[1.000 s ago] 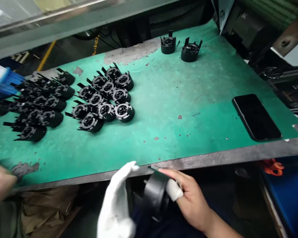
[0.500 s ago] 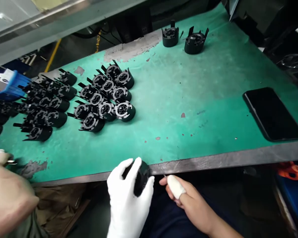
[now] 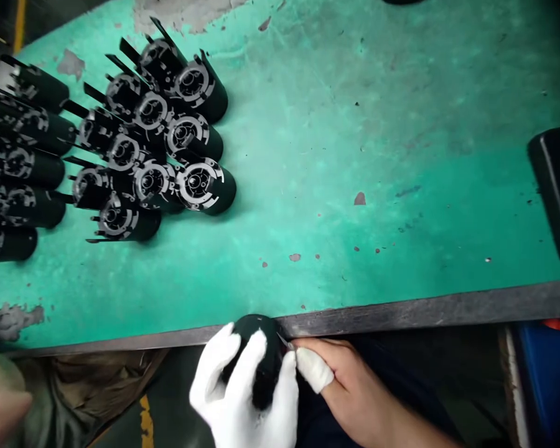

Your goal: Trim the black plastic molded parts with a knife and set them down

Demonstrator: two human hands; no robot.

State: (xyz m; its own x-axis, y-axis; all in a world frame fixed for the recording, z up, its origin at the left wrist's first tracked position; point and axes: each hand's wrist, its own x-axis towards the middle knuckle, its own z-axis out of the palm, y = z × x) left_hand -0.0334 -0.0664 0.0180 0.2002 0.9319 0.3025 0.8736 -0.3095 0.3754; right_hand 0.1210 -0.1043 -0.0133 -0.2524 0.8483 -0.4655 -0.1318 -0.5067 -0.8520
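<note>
My left hand (image 3: 247, 386), in a white glove, is closed round a black cylindrical plastic housing (image 3: 256, 326) at the table's front edge. Bare but for a white cover on the thumb, my right hand (image 3: 331, 367) pinches a thin pointed metal blade (image 3: 284, 340). The blade's tip is at the right side of the housing, close to my left thumb; whether it touches is too small to tell. Most of the blade is hidden in my fingers, and the housing's lower part is behind the glove.
Several similar black housings (image 3: 200, 186) with upright prongs stand grouped at the left of the green table (image 3: 308, 155). A black phone (image 3: 557, 193) lies at the right edge. Another person's blurred arm (image 3: 2, 392) is at lower left. A blue container (image 3: 548, 379) sits below the table at right.
My right hand has moved left, bringing the blade up to the housing. The housing has turned in my left hand. My view has shifted closer and down; the other person's arm has drawn back left.
</note>
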